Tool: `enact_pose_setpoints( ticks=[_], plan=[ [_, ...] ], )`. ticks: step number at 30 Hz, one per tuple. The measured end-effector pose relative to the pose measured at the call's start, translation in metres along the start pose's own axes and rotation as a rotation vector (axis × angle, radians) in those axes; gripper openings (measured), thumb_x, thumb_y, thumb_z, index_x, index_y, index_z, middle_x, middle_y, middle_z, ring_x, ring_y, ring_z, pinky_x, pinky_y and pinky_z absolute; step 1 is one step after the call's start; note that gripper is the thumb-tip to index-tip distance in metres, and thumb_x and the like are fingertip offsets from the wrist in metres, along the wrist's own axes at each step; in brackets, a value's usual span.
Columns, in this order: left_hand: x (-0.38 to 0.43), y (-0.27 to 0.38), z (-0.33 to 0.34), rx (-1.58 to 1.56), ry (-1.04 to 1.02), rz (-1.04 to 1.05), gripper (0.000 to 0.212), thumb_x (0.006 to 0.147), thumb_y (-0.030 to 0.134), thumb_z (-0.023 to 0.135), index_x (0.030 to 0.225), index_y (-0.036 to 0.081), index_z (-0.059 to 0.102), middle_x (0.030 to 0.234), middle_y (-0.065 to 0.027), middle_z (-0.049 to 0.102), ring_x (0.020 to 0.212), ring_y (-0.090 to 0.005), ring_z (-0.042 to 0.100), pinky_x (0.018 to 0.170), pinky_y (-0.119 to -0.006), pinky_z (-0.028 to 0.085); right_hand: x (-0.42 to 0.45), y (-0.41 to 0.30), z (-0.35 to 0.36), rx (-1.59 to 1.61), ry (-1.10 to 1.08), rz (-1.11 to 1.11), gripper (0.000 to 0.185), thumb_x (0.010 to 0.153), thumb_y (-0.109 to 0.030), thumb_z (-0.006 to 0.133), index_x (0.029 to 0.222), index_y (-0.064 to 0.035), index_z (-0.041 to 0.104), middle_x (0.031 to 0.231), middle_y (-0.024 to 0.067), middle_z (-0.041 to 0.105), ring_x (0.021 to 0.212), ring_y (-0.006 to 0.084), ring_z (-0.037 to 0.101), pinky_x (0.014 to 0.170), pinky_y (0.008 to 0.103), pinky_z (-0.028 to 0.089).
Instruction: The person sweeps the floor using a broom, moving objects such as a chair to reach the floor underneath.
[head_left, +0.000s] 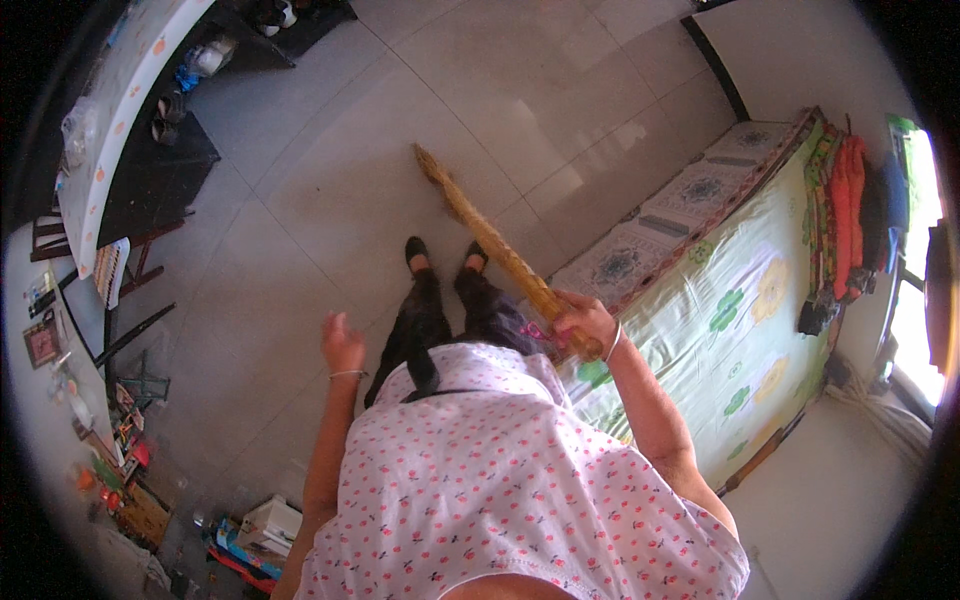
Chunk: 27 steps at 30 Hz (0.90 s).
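Note:
My right hand (586, 322) is closed around the near end of a long straw-coloured broom (495, 240). Its shaft slants away to the upper left over the tiled floor (315, 187), and the far end narrows to a rough tip. Whether that tip touches the floor I cannot tell. A small pink loop or tie (534, 331) shows beside the right hand. My left hand (343, 345) hangs at my left side, holding nothing, its fingers loosely bent and a little blurred. Both wrists wear a thin bracelet.
A bed (720, 322) with a flowered green sheet runs along the right, clothes (847, 210) piled at its far end. To the left stand a table (112, 142) with a patterned cover, a dark cabinet (161, 180) and a stool (142, 262). A white box (271, 525) lies behind my left arm.

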<state>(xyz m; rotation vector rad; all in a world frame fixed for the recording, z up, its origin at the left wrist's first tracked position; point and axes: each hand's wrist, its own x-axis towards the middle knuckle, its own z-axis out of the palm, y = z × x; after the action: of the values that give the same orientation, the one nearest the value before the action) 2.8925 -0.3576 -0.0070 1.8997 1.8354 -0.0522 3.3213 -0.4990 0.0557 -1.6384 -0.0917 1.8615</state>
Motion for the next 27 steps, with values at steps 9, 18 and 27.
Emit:
enact_pose_setpoints(
  ticks=[9,18,27],
  plan=[
    [-0.013,-0.006,0.010,0.034,-0.040,0.030,0.038,0.070,0.006,0.060,0.108,0.003,0.055,0.121,-0.0219,0.051,0.115,-0.0367,0.046,0.097,-0.043,0.037,0.010,-0.025,-0.098,0.093,0.130,0.020,0.051,0.070,0.004,0.059,0.121,0.0032,0.050,0.081,0.0130,0.062,0.057,0.0190,0.060,0.049,0.0305,0.049],
    [-0.027,-0.003,0.011,-0.109,-0.139,-0.154,0.042,0.071,0.009,0.058,0.112,0.000,0.053,0.119,-0.0223,0.052,0.113,-0.0370,0.046,0.097,-0.043,0.037,0.001,-0.054,-0.030,0.031,0.157,-0.166,0.054,0.067,0.005,0.059,0.120,0.0037,0.049,0.077,0.0090,0.059,0.057,0.0139,0.056,0.047,0.0258,0.045],
    [-0.061,-0.033,0.047,-0.078,0.191,-0.084,0.035,0.069,0.008,0.064,0.102,0.003,0.058,0.116,-0.0167,0.054,0.086,-0.0279,0.061,0.079,-0.037,0.050,0.049,-0.058,0.107,-0.073,-0.310,0.070,0.046,0.070,-0.005,0.061,0.115,0.0016,0.053,0.081,0.0080,0.060,0.061,0.0144,0.055,0.055,0.0270,0.047]
  ],
)
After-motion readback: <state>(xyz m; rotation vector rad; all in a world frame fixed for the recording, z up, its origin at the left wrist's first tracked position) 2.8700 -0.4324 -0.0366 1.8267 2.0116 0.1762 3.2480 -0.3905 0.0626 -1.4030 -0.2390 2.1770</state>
